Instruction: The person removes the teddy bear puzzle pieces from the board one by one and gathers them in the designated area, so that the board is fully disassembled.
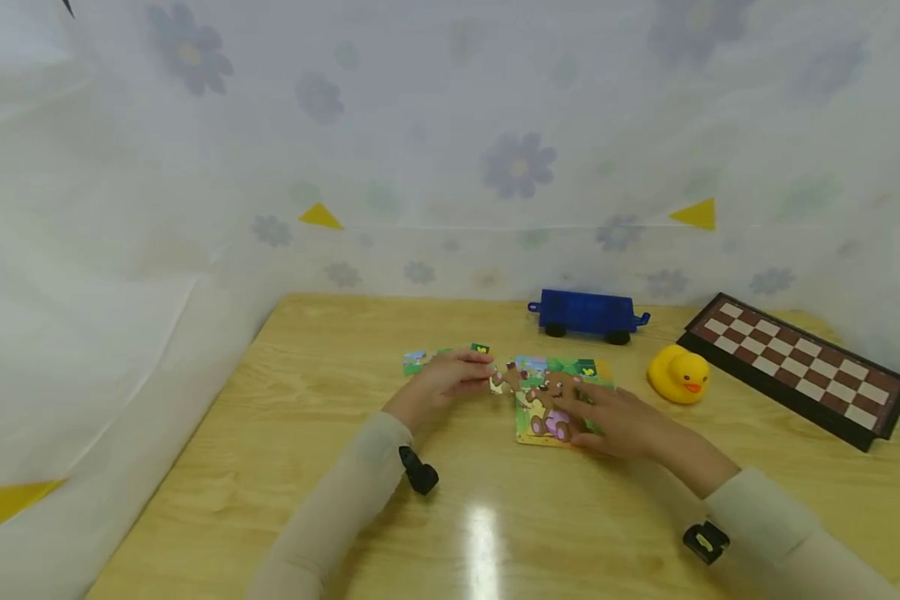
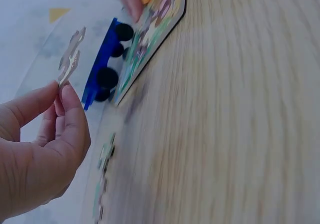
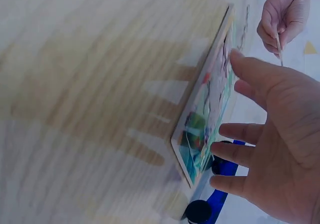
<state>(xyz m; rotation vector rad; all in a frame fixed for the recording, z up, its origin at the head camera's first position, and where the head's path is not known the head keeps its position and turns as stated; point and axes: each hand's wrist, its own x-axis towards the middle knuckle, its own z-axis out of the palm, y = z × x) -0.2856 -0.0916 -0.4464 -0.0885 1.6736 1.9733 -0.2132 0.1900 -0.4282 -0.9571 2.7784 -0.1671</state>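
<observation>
My left hand (image 1: 444, 379) pinches a thin jigsaw piece (image 2: 70, 57) with brown and cream print between thumb and fingertips. It is held up off the table, just left of the puzzle board (image 1: 525, 435). That board carries a picture of brown bears on green. Over its right side lies my right hand (image 1: 618, 421), fingers spread, hiding part of the picture. Seen from the right wrist, this right hand (image 3: 280, 134) has extended, separated fingers and nothing in its grasp. Loose jigsaw pieces (image 1: 414, 361) lie on the table beyond the left hand, partly hidden by it.
Behind the board stands a blue toy wagon (image 1: 587, 312) with black wheels. A yellow rubber duck (image 1: 678, 375) sits right of the board, beside a brown and white checkered board (image 1: 795, 367) with a black frame. Flower-printed white cloth (image 1: 420, 167) surrounds the wooden table (image 1: 285, 417).
</observation>
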